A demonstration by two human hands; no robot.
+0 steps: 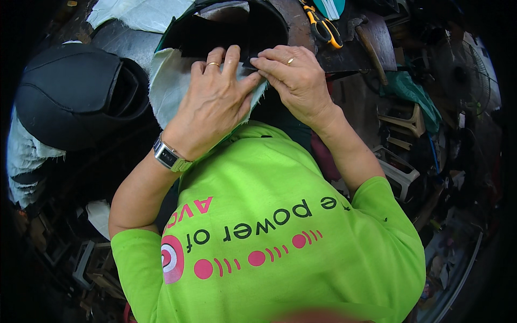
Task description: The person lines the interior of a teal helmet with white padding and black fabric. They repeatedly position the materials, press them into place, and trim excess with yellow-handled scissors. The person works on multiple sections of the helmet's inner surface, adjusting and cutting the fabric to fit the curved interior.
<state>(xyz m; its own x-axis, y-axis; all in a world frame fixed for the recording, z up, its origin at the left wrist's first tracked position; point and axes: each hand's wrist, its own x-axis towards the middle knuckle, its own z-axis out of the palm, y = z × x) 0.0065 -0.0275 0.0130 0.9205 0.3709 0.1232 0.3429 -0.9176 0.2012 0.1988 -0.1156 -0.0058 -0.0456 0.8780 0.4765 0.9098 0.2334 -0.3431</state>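
A dark, hollow, curved cover (226, 29) with a pale, fray-edged fabric lining (168, 89) lies across the table edge in front of me. My left hand (215, 99) rests on the lining, its fingers stretched out and its thumb reaching toward the right hand. At the cover's near right rim, my right hand (296, 81) is closed in a pinch on a small black flap (249, 63). The fingertips hide part of the flap. The two hands almost meet there. Left of them sits a rounded black padded piece (67, 91) with a curved seam.
Yellow-and-black-handled scissors (326, 32) lie on the table beyond my right hand, near a wooden-handled hammer (371, 51). More pale cloth (137, 13) covers the far left. At right are a fan (463, 75), green sheeting (412, 97) and plastic stools (401, 172).
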